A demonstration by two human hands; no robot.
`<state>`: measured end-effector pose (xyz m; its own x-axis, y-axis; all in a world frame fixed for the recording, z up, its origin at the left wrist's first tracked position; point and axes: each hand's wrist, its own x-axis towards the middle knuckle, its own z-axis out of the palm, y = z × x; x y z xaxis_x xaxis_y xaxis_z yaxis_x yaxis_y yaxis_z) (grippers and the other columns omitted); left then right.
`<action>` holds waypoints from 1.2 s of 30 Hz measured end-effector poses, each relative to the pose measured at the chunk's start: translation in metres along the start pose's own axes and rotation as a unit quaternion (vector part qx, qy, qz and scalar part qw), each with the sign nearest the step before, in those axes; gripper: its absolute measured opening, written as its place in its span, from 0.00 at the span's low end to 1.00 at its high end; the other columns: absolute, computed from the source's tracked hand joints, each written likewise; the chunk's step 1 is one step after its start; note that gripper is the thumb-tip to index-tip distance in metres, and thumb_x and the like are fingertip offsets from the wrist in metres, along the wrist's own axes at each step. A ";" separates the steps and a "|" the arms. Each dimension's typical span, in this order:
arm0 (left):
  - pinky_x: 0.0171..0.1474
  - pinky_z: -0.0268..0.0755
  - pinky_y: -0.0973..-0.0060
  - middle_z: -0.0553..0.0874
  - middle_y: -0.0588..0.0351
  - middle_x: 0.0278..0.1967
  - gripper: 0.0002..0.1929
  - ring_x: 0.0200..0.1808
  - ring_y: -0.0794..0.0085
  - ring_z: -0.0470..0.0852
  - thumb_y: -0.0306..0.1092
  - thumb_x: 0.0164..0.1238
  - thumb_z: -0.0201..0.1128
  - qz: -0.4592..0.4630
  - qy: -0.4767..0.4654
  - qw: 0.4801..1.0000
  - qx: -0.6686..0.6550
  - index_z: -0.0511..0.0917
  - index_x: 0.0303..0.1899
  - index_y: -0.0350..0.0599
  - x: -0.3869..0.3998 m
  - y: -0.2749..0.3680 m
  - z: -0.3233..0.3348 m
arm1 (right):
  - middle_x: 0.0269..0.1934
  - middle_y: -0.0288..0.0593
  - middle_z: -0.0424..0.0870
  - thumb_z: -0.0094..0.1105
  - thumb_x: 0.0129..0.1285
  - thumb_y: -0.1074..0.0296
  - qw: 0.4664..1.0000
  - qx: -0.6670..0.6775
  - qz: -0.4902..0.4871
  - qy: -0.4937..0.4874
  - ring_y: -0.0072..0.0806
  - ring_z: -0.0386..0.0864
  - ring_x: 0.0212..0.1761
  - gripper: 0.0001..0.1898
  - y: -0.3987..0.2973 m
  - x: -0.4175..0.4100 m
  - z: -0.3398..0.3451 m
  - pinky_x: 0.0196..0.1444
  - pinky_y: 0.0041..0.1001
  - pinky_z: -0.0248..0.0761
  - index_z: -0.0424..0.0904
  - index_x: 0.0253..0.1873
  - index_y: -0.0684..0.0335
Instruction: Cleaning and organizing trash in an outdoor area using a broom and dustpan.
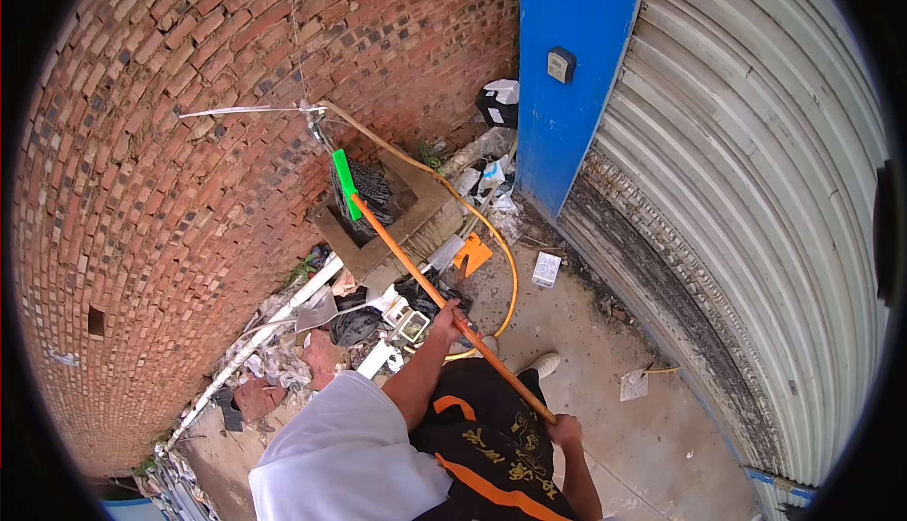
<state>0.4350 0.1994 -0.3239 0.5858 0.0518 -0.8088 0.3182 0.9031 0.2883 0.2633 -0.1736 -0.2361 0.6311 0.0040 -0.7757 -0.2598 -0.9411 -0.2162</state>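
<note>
My left hand (446,323) grips the orange pole of a long-handled mop or brush (407,262) partway along. Near my body, my right hand (565,430) is closed around the pole's end. The far end carries a green head (345,182) with dark strands (370,188) hanging from it; whether they are bristles or mop strings is unclear. That head is over a concrete basin (421,234) set against the brick wall. A metal tap (312,113) stands behind the basin, and a yellow hose (496,234) curves from it to the floor by my feet.
Litter (322,358), with bricks and plastic scraps, lies beside a white pipe (244,351) along the brick wall (205,188). A blue post (567,124) and a corrugated metal shutter (737,188) stand right. An orange sheet (472,254) lies on the concrete floor (623,443).
</note>
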 end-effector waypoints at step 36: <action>0.16 0.48 0.78 0.55 0.68 0.12 0.18 0.11 0.79 0.52 0.36 0.61 0.56 -0.095 -0.026 0.995 -0.033 0.56 0.17 0.55 0.018 0.012 -0.002 | 0.29 0.56 0.80 0.59 0.53 0.51 0.998 0.041 -0.047 -0.003 0.50 0.80 0.34 0.18 0.005 -0.034 0.000 0.37 0.42 0.71 0.81 0.36 0.63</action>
<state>0.4482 0.2122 -0.3363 0.5583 -0.1426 -0.8173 0.3780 0.9207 0.0976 0.2408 -0.1785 -0.2112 0.6516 0.0927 -0.7529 -0.2587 -0.9059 -0.3354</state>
